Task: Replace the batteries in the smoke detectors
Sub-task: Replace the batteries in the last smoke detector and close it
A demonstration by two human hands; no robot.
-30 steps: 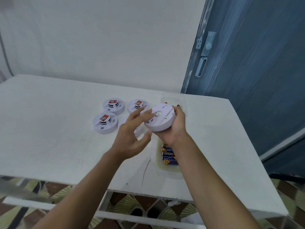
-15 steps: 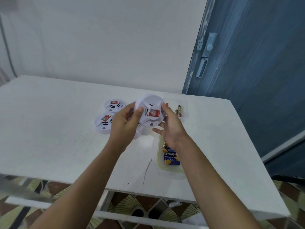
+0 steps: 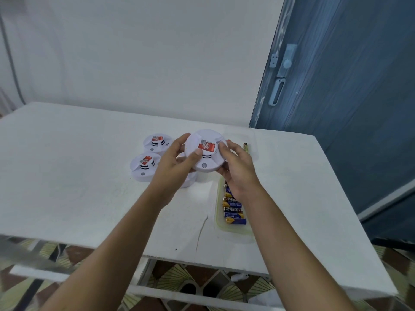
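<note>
- Grips first: left grip [image 3: 177, 162] and right grip [image 3: 238, 167] are both clamped on one smoke detector [image 3: 205, 151]. Thumbs lie on its labelled face and fingers curl behind the rim, one grip per side.
- Where is it sitting?
- It's off the counter [image 3: 67, 176], held up between the two grips and tilted so the red label faces me. The middle of the disc is bare, only the left and right edges are covered. Below it is a hidden detector [image 3: 190, 178], mostly masked by my hands.
- Step in hand?
- My read is that I'm opening it to reach the cells. I can't see the back, so I can't tell if a cover is on or off.
- How would you do it well?
- I'd steady the body with one grip and turn with the other, pressure at the rim only. Thumbs stay off the vents and nothing squeezes across the dome, since thin plastic likely flexes. I'd stay low over the counter so a loose cover lands there.
- Supplies?
- The tray [image 3: 233, 231] of batteries [image 3: 234, 215] is near right, just under my right wrist. A loose battery [image 3: 246, 146] lies just right of the held unit. The far-left detector [image 3: 157, 142] and near-left detector [image 3: 143, 167] sit face up, apart from the grips.
</note>
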